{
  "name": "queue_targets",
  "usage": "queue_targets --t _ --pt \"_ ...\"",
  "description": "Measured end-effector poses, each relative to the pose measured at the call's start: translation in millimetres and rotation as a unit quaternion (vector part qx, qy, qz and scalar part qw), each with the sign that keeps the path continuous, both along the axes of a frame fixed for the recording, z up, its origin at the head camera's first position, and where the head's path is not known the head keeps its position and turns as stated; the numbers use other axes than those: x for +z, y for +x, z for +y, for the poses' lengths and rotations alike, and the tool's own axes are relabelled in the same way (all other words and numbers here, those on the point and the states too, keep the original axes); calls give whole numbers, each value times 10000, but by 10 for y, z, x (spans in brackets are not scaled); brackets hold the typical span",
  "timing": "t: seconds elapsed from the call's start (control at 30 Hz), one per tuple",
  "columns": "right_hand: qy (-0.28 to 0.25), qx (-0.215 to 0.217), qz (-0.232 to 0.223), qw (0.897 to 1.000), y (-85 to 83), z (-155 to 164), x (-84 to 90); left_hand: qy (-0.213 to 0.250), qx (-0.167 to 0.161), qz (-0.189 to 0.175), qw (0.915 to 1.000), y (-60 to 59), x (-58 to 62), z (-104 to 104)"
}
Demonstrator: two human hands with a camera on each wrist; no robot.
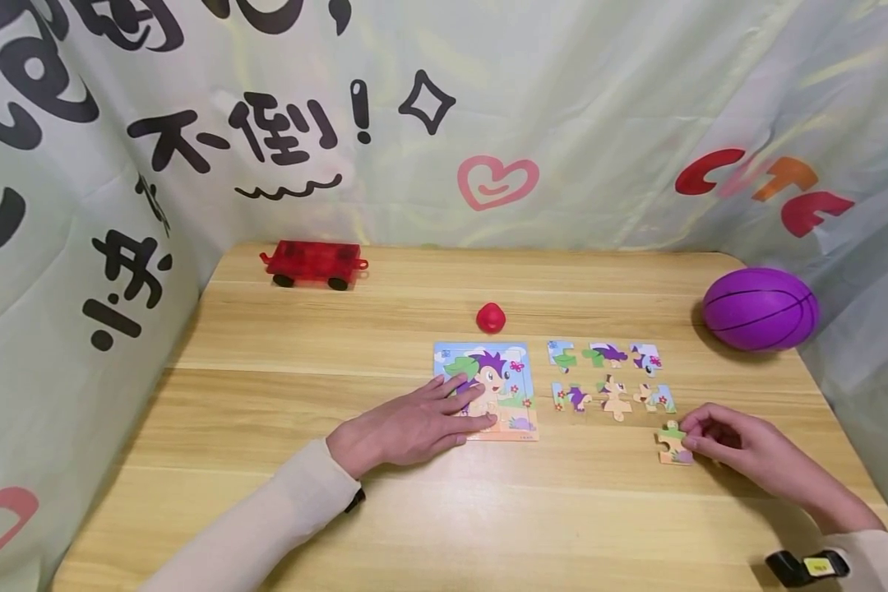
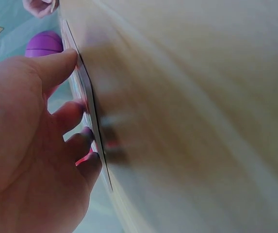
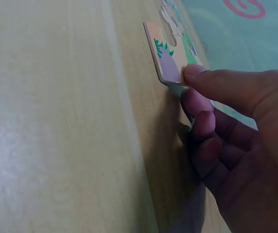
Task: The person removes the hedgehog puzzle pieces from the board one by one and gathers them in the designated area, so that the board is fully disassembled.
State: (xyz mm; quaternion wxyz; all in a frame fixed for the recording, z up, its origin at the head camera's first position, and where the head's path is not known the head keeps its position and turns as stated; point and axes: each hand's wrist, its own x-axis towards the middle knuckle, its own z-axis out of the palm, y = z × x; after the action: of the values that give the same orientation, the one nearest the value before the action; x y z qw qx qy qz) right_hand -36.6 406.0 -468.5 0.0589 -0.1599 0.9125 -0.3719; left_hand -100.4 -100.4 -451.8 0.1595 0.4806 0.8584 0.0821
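Here the left hand (image 1: 414, 423) lies flat on the puzzle board (image 1: 518, 419), the right hand (image 1: 740, 448) pinching a loose piece (image 1: 672, 448) near the table edge (image 1: 851, 427).

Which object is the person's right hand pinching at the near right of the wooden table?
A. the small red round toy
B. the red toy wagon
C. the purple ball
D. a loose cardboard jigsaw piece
D: the right hand pinches the loose cardboard jigsaw piece at its edge, as the right wrist view confirms, while the left hand rests flat on the picture puzzle board.
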Motion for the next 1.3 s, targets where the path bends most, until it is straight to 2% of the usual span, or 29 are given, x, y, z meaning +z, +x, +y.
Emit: queue_targets --t 0.23,0.4,0.93,1.3 --pt "269 -250 97 9993 25 -55 12 10 -44 89 9999 1 -9 4" --pt "450 -186 125 9987 15 -56 0 40 -20 83 10000 4 -4 -2" --pt "399 -150 64 9991 16 -70 -6 78 -19 57 10000 5 2 -19" --pt "277 -424 95 9987 8 -92 64 81 -8 28 10000 6 0 -14"
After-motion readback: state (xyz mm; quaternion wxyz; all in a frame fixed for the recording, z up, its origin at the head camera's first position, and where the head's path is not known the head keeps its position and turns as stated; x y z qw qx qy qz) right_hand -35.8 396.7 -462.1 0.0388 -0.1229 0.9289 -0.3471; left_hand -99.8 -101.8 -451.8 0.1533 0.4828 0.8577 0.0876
